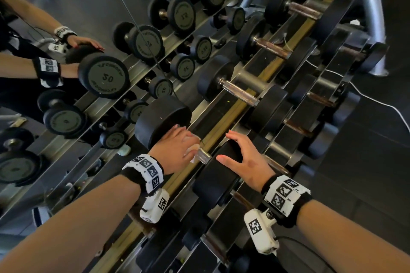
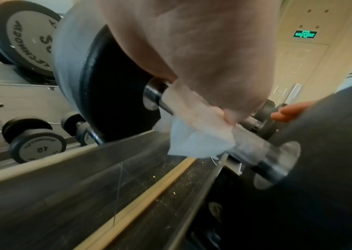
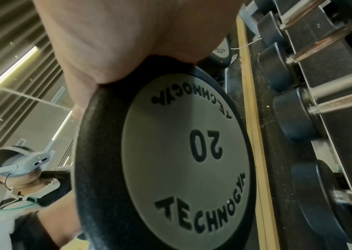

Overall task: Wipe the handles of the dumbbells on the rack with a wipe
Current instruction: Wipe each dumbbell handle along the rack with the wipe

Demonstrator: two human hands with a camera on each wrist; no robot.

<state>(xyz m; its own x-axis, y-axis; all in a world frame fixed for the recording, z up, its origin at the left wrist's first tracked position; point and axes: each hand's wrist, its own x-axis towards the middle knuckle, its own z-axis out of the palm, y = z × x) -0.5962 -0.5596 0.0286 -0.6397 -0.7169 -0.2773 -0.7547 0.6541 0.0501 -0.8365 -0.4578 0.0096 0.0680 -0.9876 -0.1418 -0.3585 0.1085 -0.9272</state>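
A black 20 dumbbell (image 1: 217,173) lies across the top rack rail near me. My left hand (image 1: 177,148) grips its chrome handle (image 1: 204,155) through a white wipe (image 1: 192,150). In the left wrist view the wipe (image 2: 198,135) is bunched round the handle (image 2: 263,152) under my palm. My right hand (image 1: 241,157) rests flat on the near weight head with fingers spread. The right wrist view shows that head's grey "20" face (image 3: 183,152) under my palm (image 3: 128,42).
More dumbbells (image 1: 244,95) line the rack's top row to the upper right, with rusty handles (image 1: 273,47) farther on. A lower row (image 1: 319,99) sits on the right. A mirror (image 1: 66,17) on the left reflects the rack and my arms. A white cable (image 1: 377,99) crosses the dark floor.
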